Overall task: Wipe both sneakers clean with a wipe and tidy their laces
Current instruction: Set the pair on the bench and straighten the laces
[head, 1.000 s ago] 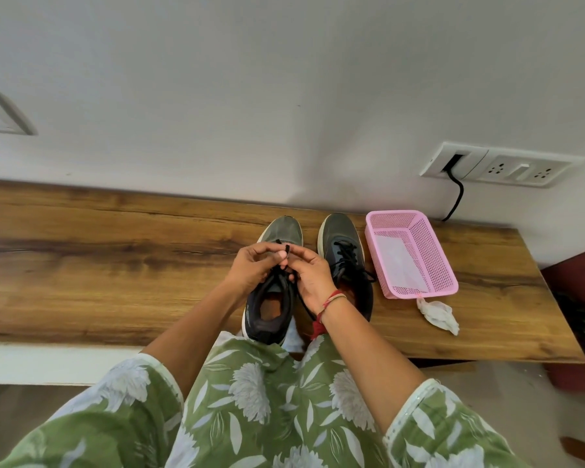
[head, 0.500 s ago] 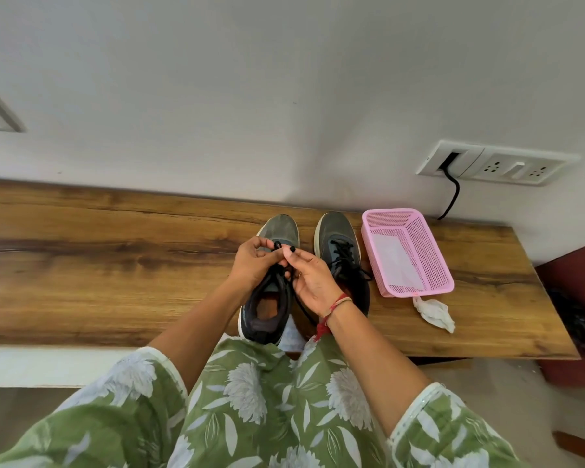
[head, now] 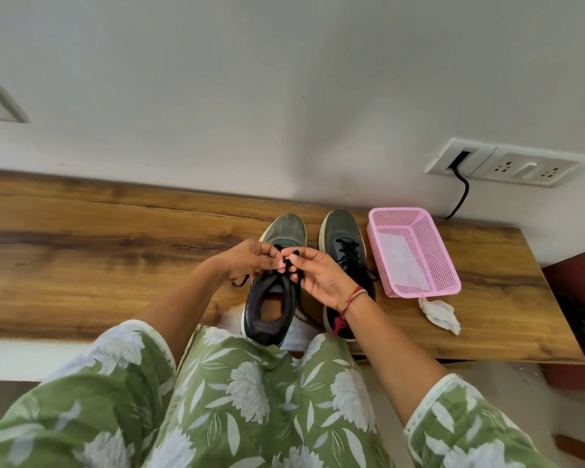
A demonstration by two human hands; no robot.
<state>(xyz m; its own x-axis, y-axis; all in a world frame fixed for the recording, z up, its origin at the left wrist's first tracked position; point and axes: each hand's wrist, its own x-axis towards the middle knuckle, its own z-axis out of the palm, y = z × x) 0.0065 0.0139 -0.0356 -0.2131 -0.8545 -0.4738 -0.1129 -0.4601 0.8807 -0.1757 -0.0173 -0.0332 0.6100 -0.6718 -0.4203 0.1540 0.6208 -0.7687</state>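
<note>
Two dark grey sneakers stand side by side, toes to the wall, on a wooden shelf. Over the left sneaker, my left hand and my right hand meet, and each pinches its black lace. One lace end hangs down beside the left hand. The right sneaker sits with its laces crossed, partly hidden by my right wrist. A crumpled white wipe lies on the shelf in front of the pink basket.
A pink mesh basket holding a white sheet stands right of the sneakers. A wall socket with a black cable is above it. The shelf's front edge runs close to my green floral dress.
My hands have shifted slightly on the left sneaker's lace, with the fingertips now drawn a little apart and a lace end dangling left. The sneakers have stayed in place.
</note>
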